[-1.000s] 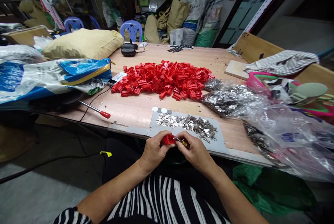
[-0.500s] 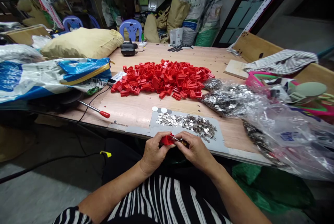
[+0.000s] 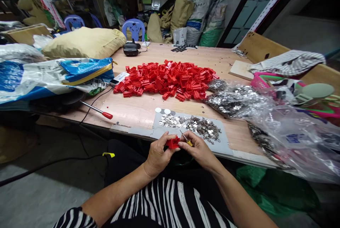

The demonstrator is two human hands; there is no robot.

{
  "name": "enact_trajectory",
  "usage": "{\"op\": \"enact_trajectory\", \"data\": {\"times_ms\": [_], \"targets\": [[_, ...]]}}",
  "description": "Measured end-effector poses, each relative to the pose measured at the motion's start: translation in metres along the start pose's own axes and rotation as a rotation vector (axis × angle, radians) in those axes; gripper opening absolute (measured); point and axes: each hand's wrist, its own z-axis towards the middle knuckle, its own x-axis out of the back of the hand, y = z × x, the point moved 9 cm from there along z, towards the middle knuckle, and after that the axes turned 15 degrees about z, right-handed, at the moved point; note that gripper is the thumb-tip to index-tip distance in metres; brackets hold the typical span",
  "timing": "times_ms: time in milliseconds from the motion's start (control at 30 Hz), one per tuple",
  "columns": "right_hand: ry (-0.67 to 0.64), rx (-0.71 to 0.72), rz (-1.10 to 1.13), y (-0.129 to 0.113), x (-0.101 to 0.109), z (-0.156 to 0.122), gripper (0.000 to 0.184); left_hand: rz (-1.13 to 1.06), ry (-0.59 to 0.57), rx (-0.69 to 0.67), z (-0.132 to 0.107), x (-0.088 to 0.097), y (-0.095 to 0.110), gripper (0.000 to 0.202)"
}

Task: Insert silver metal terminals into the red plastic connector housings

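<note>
My left hand (image 3: 158,153) is closed around a small red plastic housing (image 3: 173,142) just off the table's front edge. My right hand (image 3: 198,148) grips a small screwdriver (image 3: 188,142) with a yellow handle, its thin metal shaft pointing up and left. The right fingertips also meet the right side of the red housing. Just beyond both hands, a grey mat (image 3: 224,143) carries a heap of shiny flat metal pieces (image 3: 171,121) and a darker heap of small metal parts (image 3: 203,129). A large pile of red housings (image 3: 170,79) lies farther back on the table.
Clear plastic bags of metal parts (image 3: 233,100) crowd the right side, beside a pink basket (image 3: 259,81). A lever with a red grip (image 3: 107,115) juts out at the left. Sacks (image 3: 85,44) lie at the back left, near a black device (image 3: 131,49).
The screwdriver's tip has come away from the red housing and now points upward. My right hand has turned it back, while the left still holds the housing.
</note>
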Motion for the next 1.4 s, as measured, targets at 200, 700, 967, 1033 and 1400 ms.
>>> {"op": "enact_trajectory", "data": {"times_ms": [200, 700, 967, 1033, 1400], "targets": [[-0.082, -0.131, 0.255, 0.013, -0.010, 0.001, 0.036, 0.009, -0.003, -0.090, -0.003, -0.002, 0.010, 0.034], [-0.059, -0.288, 0.476, 0.036, -0.020, -0.014, 0.042, -0.122, -0.105, -0.071, -0.013, -0.012, -0.002, 0.036], [-0.140, -0.351, 0.660, 0.041, -0.037, -0.015, 0.044, -0.300, -0.162, -0.079, -0.009, -0.007, -0.002, 0.030], [-0.133, -0.355, 0.682, 0.041, -0.038, -0.014, 0.047, -0.344, -0.160, -0.045, -0.008, -0.006, -0.005, 0.030], [-0.111, -0.348, 0.652, 0.028, -0.035, -0.008, 0.043, -0.313, -0.090, 0.180, -0.006, 0.000, -0.023, 0.025]]}}
